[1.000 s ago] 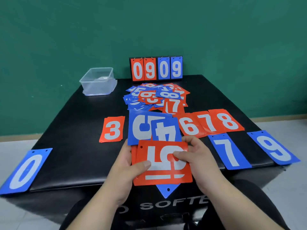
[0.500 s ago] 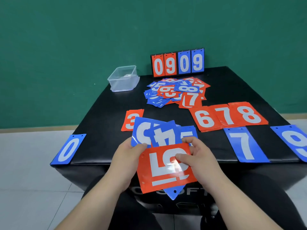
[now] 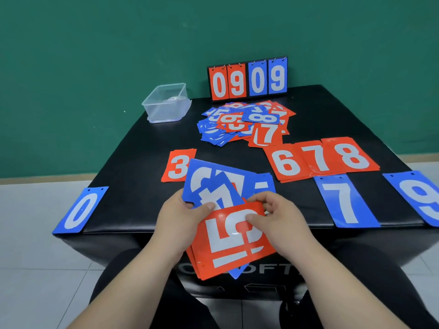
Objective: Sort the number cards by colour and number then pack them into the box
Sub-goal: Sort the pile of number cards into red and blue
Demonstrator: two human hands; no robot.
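Holding fanned card stack (image 3: pixel 213 184) in left hand (image 3: pixel 180 219) | right hand (image 3: pixel 282 219) pinching red 5 card (image 3: pixel 232 243) | box (image 3: pixel 166 103) far left

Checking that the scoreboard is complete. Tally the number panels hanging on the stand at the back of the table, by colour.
Red panels: 2
Blue panels: 2
Total: 4

We see through one head-worn camera, facing forward and down, close above the left hand (image 3: pixel 180 220) and right hand (image 3: pixel 282 222), across the table (image 3: pixel 133 167) to the wall (image 3: pixel 95 55).
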